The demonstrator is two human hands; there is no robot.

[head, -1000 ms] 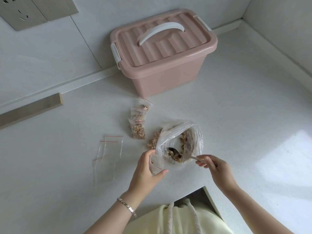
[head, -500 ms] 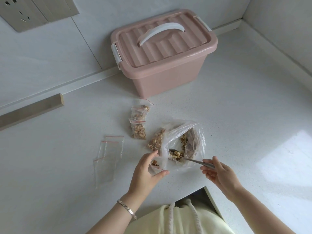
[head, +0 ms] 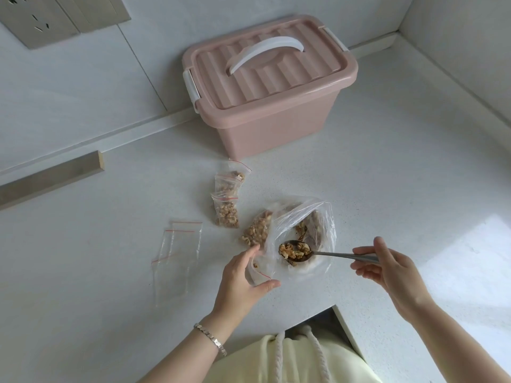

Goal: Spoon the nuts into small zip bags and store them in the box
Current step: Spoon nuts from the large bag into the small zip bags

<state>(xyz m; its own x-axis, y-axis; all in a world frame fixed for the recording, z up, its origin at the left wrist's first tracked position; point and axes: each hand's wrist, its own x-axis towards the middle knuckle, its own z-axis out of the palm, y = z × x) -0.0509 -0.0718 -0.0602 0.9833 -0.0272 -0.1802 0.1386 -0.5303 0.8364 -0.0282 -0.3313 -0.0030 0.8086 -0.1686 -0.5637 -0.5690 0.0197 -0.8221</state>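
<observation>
The left hand (head: 243,275) covers much of the small zip bag (head: 259,268) it holds, so how full it is cannot be told. The handle end of the spoon (head: 323,253) vanishes inside the right hand (head: 387,269). The closed lid (head: 265,67) hides the inside of the box (head: 276,131). The wall socket (head: 33,20) runs out of view at the top left.

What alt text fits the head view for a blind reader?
The right hand holds a spoon heaped with walnuts over the large bag, while the left hand holds a small zip bag. Filled bags, empty bags and a closed pink box lie nearby.
</observation>
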